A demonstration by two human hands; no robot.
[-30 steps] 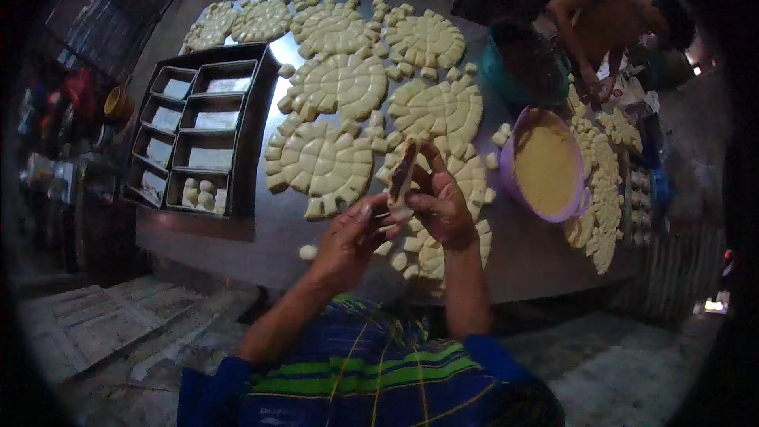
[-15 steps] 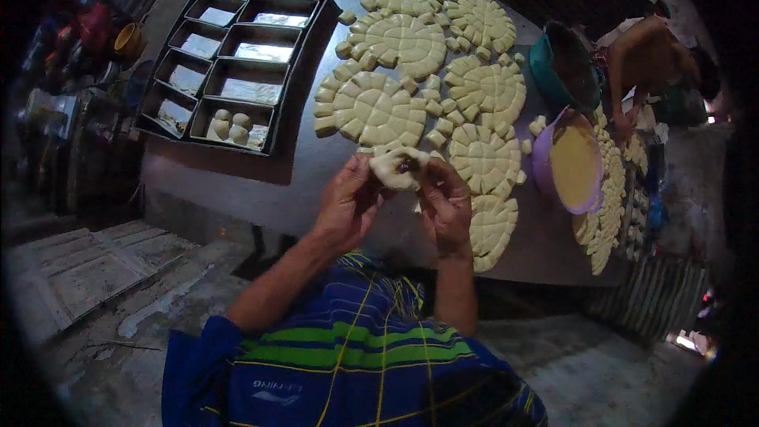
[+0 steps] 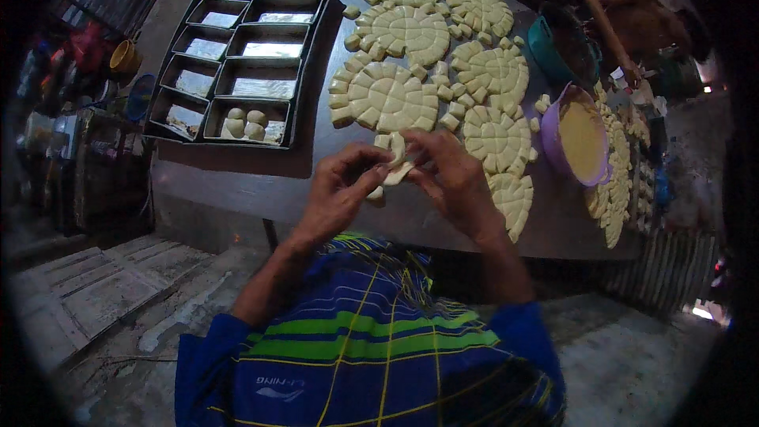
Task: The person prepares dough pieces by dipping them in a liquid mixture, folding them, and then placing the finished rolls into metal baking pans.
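Observation:
Between my two hands, above the near edge of the table, is a piece of pale dough [image 3: 397, 168], bent up into folds. My left hand [image 3: 341, 191] pinches its left side with thumb and fingers. My right hand [image 3: 457, 180] grips the right side, with fingers over the top fold and thumb lower down. No filling shows in the dough now. Just beyond my hands lies a round of dough [image 3: 383, 99] cut into wedges, with cut pieces around its rim. Several small dough balls [image 3: 254, 128] sit in the nearest right compartment of a dark metal baking tray [image 3: 294, 122].
More cut dough rounds [image 3: 492, 71] spread across the metal table [image 3: 300, 190] toward the far side. A purple basin [image 3: 552, 138] with yellowish contents and a teal tub [image 3: 545, 51] stand at the right. Beyond them another person [image 3: 640, 20] bends over the table's right side.
The dough was spread out with dark filling showing in its middle; now it is folded and the filling is hidden. My right hand has turned and come over the dough.

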